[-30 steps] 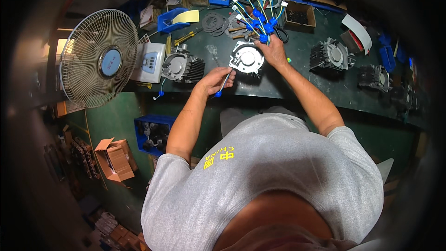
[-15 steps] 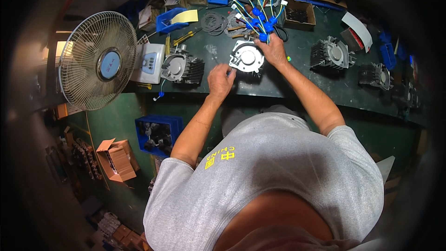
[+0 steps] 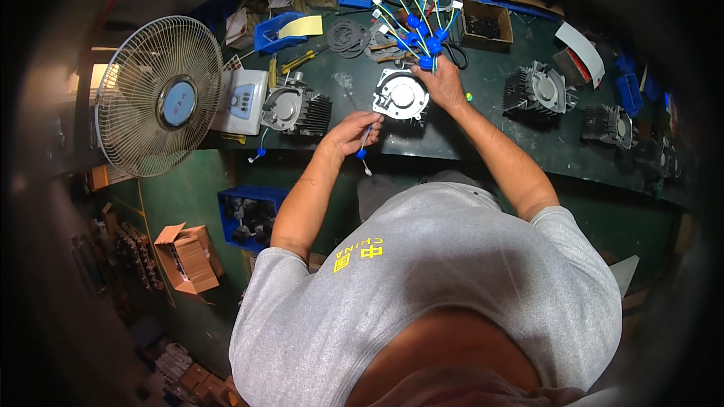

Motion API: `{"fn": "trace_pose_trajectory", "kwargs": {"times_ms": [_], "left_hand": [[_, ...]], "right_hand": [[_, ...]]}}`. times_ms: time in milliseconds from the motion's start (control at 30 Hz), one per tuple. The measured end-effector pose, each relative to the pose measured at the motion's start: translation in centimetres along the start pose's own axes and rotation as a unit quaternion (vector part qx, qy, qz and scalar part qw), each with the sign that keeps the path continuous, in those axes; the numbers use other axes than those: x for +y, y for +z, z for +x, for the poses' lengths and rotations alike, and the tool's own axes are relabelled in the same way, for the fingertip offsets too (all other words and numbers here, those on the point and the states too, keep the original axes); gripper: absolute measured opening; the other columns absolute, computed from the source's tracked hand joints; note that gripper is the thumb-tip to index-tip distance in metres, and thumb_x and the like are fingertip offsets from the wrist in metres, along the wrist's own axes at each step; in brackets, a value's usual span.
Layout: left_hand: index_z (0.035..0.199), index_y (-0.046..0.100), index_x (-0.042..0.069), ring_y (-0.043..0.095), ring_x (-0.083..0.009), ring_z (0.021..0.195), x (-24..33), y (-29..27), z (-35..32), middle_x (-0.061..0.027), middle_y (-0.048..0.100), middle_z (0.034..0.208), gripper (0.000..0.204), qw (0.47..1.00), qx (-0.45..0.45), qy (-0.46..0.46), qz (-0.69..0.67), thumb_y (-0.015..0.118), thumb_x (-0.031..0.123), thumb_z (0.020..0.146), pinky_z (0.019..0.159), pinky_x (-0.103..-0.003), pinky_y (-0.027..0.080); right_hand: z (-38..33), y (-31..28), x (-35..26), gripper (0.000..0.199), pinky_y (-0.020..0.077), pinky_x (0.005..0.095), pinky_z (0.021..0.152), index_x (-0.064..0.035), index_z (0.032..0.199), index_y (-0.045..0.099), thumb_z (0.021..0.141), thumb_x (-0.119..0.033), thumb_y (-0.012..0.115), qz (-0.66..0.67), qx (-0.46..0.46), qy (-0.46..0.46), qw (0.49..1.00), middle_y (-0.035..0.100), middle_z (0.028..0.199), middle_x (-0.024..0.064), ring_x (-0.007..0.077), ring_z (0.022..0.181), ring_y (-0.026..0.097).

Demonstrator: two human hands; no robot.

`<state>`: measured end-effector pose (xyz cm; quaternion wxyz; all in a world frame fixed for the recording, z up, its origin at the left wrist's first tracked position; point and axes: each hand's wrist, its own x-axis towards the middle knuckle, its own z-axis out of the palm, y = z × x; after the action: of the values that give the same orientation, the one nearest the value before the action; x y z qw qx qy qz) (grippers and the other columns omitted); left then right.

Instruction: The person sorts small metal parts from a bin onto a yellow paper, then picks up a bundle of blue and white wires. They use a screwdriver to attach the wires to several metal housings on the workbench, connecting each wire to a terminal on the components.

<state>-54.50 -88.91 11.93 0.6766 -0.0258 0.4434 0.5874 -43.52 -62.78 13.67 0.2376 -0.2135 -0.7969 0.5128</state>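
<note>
In front of me on the dark green bench stands a finned metal housing (image 3: 403, 95), its round silver face up. My left hand (image 3: 354, 133) is closed at the housing's near left edge, the fingers on a short wire lead (image 3: 363, 153) with a blue piece and a white end hanging below. Beyond the housing's right side, my right hand (image 3: 441, 81) grips a bunch of wire leads (image 3: 424, 34) with blue pieces and white connectors that fan out away from me. Whether the left lead is joined to the housing I cannot tell.
Another finned housing (image 3: 294, 109) stands left beside a fan (image 3: 162, 98); two more (image 3: 539, 89) (image 3: 609, 124) stand right. Behind are grey gaskets (image 3: 347, 38), a blue bin (image 3: 275, 34) and a cardboard box (image 3: 487, 22). A blue crate (image 3: 253, 218) sits below the bench edge.
My left hand has turned and dropped slightly, and a lead with a blue piece now shows hanging beneath it. The right hand with the bunch has barely moved.
</note>
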Motion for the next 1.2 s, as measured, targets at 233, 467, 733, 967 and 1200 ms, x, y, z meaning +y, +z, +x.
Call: {"fn": "trace_pose_trajectory", "kwargs": {"times_ms": [233,467,733,967,1200], "left_hand": [[0.082,0.064,0.005,0.061,-0.0235,0.065,-2.3,3.1,-0.1,-0.0082,0.065,0.073,0.017,0.741,0.301,0.333,0.499,0.076,0.016,0.089,0.061,-0.037,0.049],[0.083,0.062,0.005,0.059,-0.0190,0.064,-3.1,3.0,0.3,-0.0047,0.063,0.073,0.020,0.860,0.300,0.263,0.318,0.073,0.018,0.093,0.059,-0.032,0.047],[0.095,0.068,0.001,0.058,-0.0103,0.068,-1.3,1.8,0.1,-0.0020,0.064,0.074,0.025,0.955,0.102,0.133,0.244,0.058,0.022,0.104,0.062,-0.028,0.049],[0.097,0.069,0.003,0.066,-0.0456,0.085,-3.0,6.2,-0.5,-0.0218,0.070,0.087,0.019,0.613,0.367,0.285,0.639,0.060,0.020,0.098,0.071,-0.053,0.051],[0.099,0.069,0.003,0.061,-0.0218,0.063,-3.1,2.5,0.5,-0.0066,0.065,0.074,0.023,0.886,0.200,0.210,0.361,0.056,0.022,0.102,0.061,-0.036,0.050]], "right_hand": [[0.1,-0.1,-0.5,0.036,0.0543,0.0427,0.078,0.0007,0.109,0.065,0.083,-0.019,0.080,0.005,0.025,0.001,1.000,0.073,0.092,0.0205,0.0358,0.085,0.071],[-0.1,0.1,-0.7,0.035,0.0545,0.0418,0.080,-0.0004,0.111,0.066,0.084,-0.017,0.080,0.024,0.024,-0.002,0.999,0.073,0.095,0.0192,0.0349,0.087,0.072],[-0.4,0.1,-0.8,0.035,0.0548,0.0402,0.078,-0.0009,0.112,0.066,0.084,-0.015,0.080,0.037,0.017,0.011,0.999,0.074,0.094,0.0177,0.0298,0.084,0.072],[-0.5,0.1,-0.7,0.033,0.0531,0.0355,0.077,-0.0001,0.112,0.066,0.086,-0.015,0.079,0.019,0.040,-0.014,0.999,0.073,0.091,0.0100,0.0193,0.082,0.065],[-0.6,0.0,-1.1,0.034,0.0526,0.0326,0.077,0.0007,0.114,0.066,0.087,-0.015,0.078,0.030,0.018,0.019,0.999,0.073,0.090,0.0062,0.0119,0.080,0.062]]}}
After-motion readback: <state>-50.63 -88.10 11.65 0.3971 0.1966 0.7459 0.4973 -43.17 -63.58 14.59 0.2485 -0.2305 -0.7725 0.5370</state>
